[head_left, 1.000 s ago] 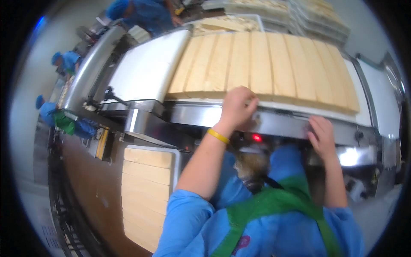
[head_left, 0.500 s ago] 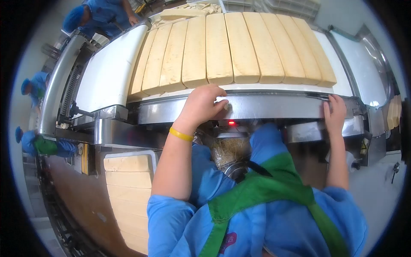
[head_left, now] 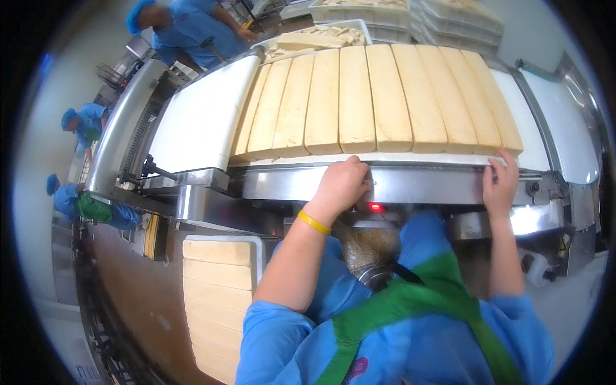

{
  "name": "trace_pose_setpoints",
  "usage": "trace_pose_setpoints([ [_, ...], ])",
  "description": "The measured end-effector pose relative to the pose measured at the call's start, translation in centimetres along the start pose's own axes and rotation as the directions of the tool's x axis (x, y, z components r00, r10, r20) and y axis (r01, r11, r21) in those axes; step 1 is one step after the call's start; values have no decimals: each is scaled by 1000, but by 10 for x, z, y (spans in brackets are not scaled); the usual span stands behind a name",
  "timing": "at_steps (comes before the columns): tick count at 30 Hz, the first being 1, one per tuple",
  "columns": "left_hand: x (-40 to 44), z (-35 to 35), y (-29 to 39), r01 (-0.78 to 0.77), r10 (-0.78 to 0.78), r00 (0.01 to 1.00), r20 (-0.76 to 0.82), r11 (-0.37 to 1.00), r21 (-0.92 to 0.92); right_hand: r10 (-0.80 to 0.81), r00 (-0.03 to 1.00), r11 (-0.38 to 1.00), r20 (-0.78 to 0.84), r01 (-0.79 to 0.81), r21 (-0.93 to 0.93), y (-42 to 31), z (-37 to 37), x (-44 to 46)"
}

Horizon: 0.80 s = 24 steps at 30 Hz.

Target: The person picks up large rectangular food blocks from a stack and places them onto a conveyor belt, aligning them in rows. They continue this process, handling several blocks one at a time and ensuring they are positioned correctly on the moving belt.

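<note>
Long cream-coloured blocks (head_left: 357,102) lie side by side on a white conveyor belt (head_left: 192,112), their narrow ends facing me. My left hand (head_left: 344,183), below a yellow wristband (head_left: 314,222), is closed at the metal edge rail (head_left: 417,184), just in front of the middle blocks. Its curled fingers hide whatever may be in them. At the right end of the row, my right hand (head_left: 502,186) is raised with thumb and fingers apart. Its fingertips are at the near end of the rightmost block (head_left: 494,102), with nothing visible in the hand.
At lower left, a white tray (head_left: 259,256) holds several similar blocks. A bin of pale offcuts (head_left: 314,40) stands behind the belt, near stacked white crates (head_left: 459,25). Co-workers in blue (head_left: 192,32) are at the left. A red light (head_left: 376,207) glows under the rail.
The view has shifted, so the belt and blocks appear lower and further right. My left hand has turned its fingers down to the rail; my right hand has come up to the last block.
</note>
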<state>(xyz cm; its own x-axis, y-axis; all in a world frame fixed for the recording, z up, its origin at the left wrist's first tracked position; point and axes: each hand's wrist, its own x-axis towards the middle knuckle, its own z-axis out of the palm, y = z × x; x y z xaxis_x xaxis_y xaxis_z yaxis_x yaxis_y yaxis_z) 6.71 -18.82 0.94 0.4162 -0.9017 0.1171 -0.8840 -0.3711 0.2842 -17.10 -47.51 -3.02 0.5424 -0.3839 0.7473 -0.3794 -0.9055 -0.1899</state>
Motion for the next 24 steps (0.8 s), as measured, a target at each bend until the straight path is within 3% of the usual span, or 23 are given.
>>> trace_pose_setpoints([
  [6, 3, 9, 1, -25, 24, 999, 29, 999, 40, 55, 998, 999, 10, -55, 3, 0, -1, -1],
  [10, 1, 13, 1, -103, 104, 994, 16, 994, -21, 69, 998, 997, 3, -69, 28, 2, -1, -1],
  [17, -6, 9, 7, -174, 207, 967, 149, 962, -212, 88, 995, 994, -36, -86, 65, 0, -1, -2],
  [21, -9, 4, 17, -193, 236, 940, 246, 964, -185, 81, 995, 994, -53, -77, 83, 0, -3, -2],
  [24, -11, 3, 16, -234, 267, 940, 210, 957, -169, 77, 995, 994, -60, -73, 76, -4, -3, -1],
])
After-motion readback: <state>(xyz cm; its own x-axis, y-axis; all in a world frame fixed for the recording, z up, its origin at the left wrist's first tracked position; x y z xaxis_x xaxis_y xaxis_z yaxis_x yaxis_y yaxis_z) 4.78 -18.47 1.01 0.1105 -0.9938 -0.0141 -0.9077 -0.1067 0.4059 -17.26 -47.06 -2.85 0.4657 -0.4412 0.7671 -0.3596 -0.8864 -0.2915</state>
